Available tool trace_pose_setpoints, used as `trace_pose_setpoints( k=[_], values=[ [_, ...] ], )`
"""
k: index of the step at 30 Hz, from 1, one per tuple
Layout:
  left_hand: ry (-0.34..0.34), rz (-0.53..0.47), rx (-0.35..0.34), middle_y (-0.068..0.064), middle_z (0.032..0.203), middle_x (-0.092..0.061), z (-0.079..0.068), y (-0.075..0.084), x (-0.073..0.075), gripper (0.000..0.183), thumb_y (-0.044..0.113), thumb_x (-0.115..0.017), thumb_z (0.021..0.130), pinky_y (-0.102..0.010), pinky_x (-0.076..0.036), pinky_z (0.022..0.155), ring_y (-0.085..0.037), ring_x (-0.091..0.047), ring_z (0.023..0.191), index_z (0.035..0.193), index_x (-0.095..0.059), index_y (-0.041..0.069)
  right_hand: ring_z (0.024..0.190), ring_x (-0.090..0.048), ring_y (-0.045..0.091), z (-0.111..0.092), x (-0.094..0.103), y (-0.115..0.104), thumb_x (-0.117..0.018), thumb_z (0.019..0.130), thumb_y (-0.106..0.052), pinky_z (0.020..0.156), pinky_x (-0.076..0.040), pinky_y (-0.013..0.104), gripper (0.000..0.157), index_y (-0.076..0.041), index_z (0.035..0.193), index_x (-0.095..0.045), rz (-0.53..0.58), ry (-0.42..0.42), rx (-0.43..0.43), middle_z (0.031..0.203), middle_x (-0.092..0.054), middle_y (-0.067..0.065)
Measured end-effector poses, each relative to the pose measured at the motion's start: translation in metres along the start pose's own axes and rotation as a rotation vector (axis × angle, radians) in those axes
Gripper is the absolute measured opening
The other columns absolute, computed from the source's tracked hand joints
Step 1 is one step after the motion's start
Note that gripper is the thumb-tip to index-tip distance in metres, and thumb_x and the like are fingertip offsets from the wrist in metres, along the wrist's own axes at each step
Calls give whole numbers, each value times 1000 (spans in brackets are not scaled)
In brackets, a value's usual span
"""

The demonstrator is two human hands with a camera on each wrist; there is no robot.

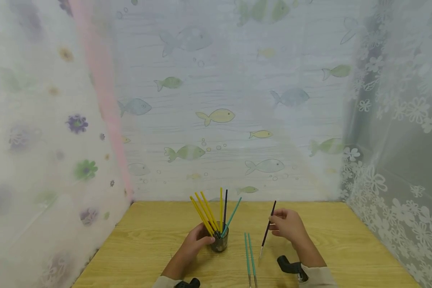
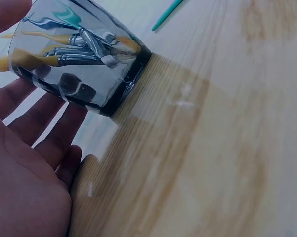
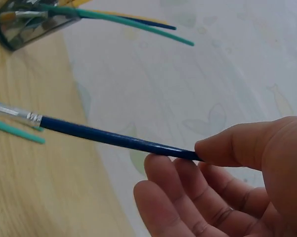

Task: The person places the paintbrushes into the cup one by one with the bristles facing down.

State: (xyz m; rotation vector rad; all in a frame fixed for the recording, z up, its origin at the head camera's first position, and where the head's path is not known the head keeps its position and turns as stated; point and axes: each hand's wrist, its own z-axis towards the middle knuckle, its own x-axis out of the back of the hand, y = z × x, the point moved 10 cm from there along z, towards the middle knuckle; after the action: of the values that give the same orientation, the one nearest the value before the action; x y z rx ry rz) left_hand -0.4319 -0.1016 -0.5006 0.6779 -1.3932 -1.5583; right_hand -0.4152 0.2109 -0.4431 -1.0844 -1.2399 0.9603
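A clear glass cup [image 1: 220, 244] with a dark base stands upright on the table, holding several yellow brushes [image 1: 209, 211], a dark blue brush [image 1: 225, 208] and a teal brush [image 1: 233, 214], bristles down. Around its left side my left hand [image 1: 193, 243] grips the cup, thumb in front and fingers on the far side. My right hand [image 1: 291, 226] pinches another dark blue paintbrush [image 3: 113, 138] near its handle end. That brush slants bristles down, its tip close to the tabletop. Between the hands, two teal brushes [image 1: 247, 254] lie side by side, handles pointing away from me.
The wooden table [image 1: 140, 240] ends at a back curtain [image 1: 230, 80] printed with fish. Floral sheets hang along the left [image 1: 39, 160] and right [image 1: 399, 180] sides. A black wrist-camera mount [image 1: 288, 265] sits at my right wrist.
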Motion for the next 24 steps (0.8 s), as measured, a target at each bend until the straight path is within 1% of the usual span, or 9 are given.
trace_pose_setpoints(
  k=[4,7,11,12,15,18,24],
  values=[
    [17,22,17,-19,142,-59,1,0,1,56,18,-63,103,-24,-49,101,-22,-59,127,153,-44,3,88,-76,26,-3,2,-14,-65,102,-14,75,-64,39,25,4,120,-62,13,22,49,108,-71,16],
    [17,38,25,-17,140,-61,1,1,1,55,20,-65,102,-25,-50,99,-22,-60,125,152,-47,3,87,-76,23,-5,2,-26,-66,102,-13,76,-64,37,23,3,119,-63,35,35,89,107,-71,15],
    [17,51,37,-16,136,-63,1,2,1,54,22,-67,102,-27,-52,96,-25,-61,121,149,-48,4,88,-77,22,-7,-1,-39,-67,101,-11,77,-64,35,24,3,120,-62,103,44,142,107,-69,16],
    [21,57,41,-15,135,-63,1,2,1,54,22,-67,101,-28,-52,96,-25,-61,121,149,-49,4,89,-77,23,-8,-2,-42,-67,101,-10,77,-64,34,24,4,120,-62,124,48,154,107,-69,16],
    [42,90,58,-13,132,-65,0,0,3,53,23,-71,99,-28,-51,98,-24,-62,120,146,-53,5,91,-77,25,-11,-6,-49,-68,100,-9,78,-63,32,25,5,120,-62,170,59,189,107,-69,18],
    [57,114,72,-12,130,-67,-2,-1,4,53,24,-73,97,-29,-50,99,-24,-62,119,144,-55,6,91,-77,24,-15,-11,-54,-70,99,-8,78,-63,31,25,5,118,-62,203,64,229,108,-70,20],
    [50,101,74,-12,130,-67,-3,0,2,54,25,-73,97,-30,-51,98,-22,-63,118,144,-55,5,89,-78,21,-20,-20,-63,-71,98,-8,78,-63,31,26,6,118,-62,256,77,297,110,-69,23]
  ],
)
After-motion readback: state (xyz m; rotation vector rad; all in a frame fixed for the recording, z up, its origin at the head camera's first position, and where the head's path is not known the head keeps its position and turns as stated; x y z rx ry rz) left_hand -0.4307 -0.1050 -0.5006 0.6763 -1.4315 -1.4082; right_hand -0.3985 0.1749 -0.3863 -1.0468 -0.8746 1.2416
